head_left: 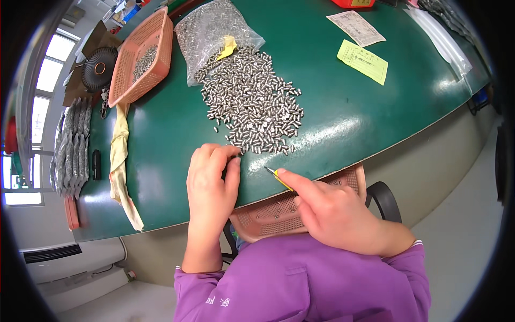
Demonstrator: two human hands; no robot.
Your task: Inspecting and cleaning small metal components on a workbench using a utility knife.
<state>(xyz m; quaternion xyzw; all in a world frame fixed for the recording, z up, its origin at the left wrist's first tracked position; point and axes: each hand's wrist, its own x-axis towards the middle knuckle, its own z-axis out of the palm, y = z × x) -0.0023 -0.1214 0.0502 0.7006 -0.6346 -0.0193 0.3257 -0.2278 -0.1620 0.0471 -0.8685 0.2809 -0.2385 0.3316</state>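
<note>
A heap of small silvery metal parts [249, 96], with pointed ends, lies loose on the green table [343, 123]. At its near edge my left hand [212, 172] rests with fingers curled, thumb and forefinger close together beside the nearest parts. Whatever is between those fingertips is too small to make out. To the right, my right hand [332, 217] is closed round a thin tool [280, 180] with a yellow handle and a slim dark metal tip. Its forefinger lies along the handle, and the tip points toward the gap between my hands.
An open plastic bag [214, 27] of more parts adjoins the heap. A pink basket [115, 94] stands left, above a pale cloth strip [119, 155]. Another pink basket [257, 222] sits below the table edge. Paper slips [365, 61] lie at far right; filled bags [72, 145] at left.
</note>
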